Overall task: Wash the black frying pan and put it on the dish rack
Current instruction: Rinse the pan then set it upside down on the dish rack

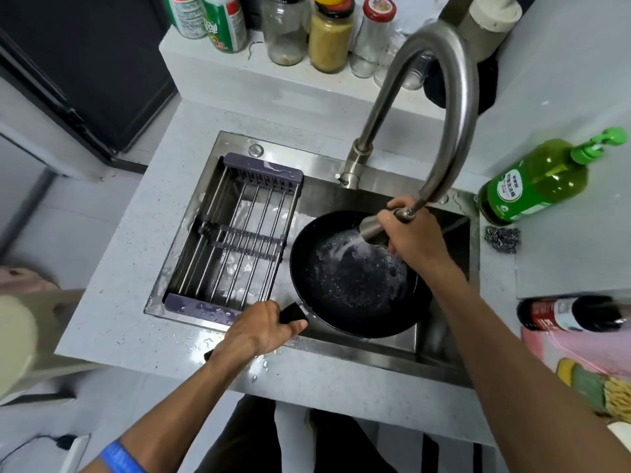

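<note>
Over the stainless steel sink (440,353), right half: round black frying pan (353,278) sits tilted in the basin, just right of the steel-rod dish rack (235,233). Left hand (264,331) is clamped round the pan's black handle; right hand (415,233) grips the pull-out metal spray head (374,228), water hitting the pan floor. Step: rinse, suds visible. Next: stop the water, drain the pan, lift it left onto the rack.

One frying pan (353,274), one dish rack (235,233), one faucet (440,107), two hands, one green soap bottle (532,182).
</note>
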